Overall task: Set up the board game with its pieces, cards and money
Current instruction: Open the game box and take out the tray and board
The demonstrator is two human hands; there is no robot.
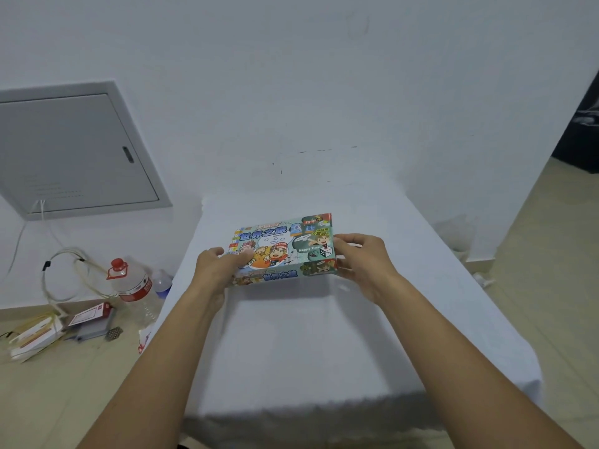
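Observation:
A colourful board game box (285,247) with cartoon figures, dice and Chinese lettering hangs just above the white-covered table (324,335); its shadow falls on the cloth below. My left hand (215,268) grips its left end, thumb on the lid. My right hand (359,260) grips the right end, fingers curled round the side. The box is closed, so its contents are hidden.
The table stands against a white wall. On the floor to the left are a large plastic water bottle (133,283) with a red cap, a smaller bottle (162,281), coiled cables (61,273) and small cartons (35,335). A grey wall panel (74,147) sits at left.

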